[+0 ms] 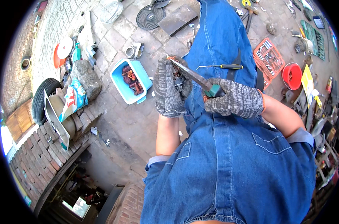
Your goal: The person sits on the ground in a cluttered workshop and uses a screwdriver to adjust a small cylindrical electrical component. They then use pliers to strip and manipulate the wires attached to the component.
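Note:
My left hand (167,87), in a grey knitted glove, is closed around a small dark metal part (178,84); most of it is hidden by the fingers. An orange-brown bit shows at the top of that grip. My right hand (234,99), gloved alike, grips a long-bladed tool (193,75) by its green-and-black handle. The blade tapers up and left, its tip by the left fingertips; whether it touches the part I cannot tell. Just beyond the right hand, a hooked pick (231,67) with a yellow-and-black handle lies across my denim-covered leg.
A light-blue basin (119,87) holding reddish-brown coils stands left. At right are an orange socket set case (266,56) and a red bucket (298,74). Fan grilles (150,17) and a flat slab (178,19) lie ahead. A tyre (40,102) leans far left.

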The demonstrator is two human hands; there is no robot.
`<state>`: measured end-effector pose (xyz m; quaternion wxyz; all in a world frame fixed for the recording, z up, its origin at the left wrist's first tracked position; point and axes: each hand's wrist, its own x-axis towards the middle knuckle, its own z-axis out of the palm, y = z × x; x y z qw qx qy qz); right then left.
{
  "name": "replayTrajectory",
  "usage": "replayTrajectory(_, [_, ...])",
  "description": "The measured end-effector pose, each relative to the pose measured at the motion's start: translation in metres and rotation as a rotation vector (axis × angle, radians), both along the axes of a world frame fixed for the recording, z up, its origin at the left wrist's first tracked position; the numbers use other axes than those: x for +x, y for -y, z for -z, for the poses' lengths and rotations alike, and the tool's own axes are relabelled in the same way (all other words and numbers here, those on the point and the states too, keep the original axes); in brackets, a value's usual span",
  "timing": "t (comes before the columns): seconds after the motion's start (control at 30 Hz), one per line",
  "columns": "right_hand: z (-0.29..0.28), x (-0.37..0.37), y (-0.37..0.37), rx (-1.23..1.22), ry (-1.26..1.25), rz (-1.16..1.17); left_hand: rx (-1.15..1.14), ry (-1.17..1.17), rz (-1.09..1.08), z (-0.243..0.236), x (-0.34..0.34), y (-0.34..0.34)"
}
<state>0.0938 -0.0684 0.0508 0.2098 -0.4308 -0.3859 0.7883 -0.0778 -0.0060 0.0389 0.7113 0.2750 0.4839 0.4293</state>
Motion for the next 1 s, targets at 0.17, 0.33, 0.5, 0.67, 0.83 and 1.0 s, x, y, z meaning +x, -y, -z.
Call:
replayTrajectory(0.17, [0.001,0.005,-0.004,-0.330,-0.296,-0.019,-0.088,0.068,0.016,-0.001,-0.001,0.000])
replayTrajectory(0.33, [0.011,-0.004,0.004,0.088,0.057,0.104,-0.200,0.100,-0.270,-0.012,0.025,-0.002])
replayTrajectory(0.5, [0.025,0.000,0.003,0.546,0.574,0.149,-0.285,0.061,-0.212,0.000,0.033,-0.009])
replayTrajectory(0.67, [0.028,0.007,-0.005,0.495,0.649,0.077,-0.307,0.279,0.120,0.019,0.014,-0.019])
replayTrajectory(0.83, [0.023,0.007,-0.002,0.490,0.610,0.058,-0.201,0.236,0.162,0.013,0.013,-0.021])
replayTrajectory(1.0, [0.024,0.005,-0.001,0.421,0.539,0.070,-0.193,0.197,0.115,0.016,0.011,-0.018])
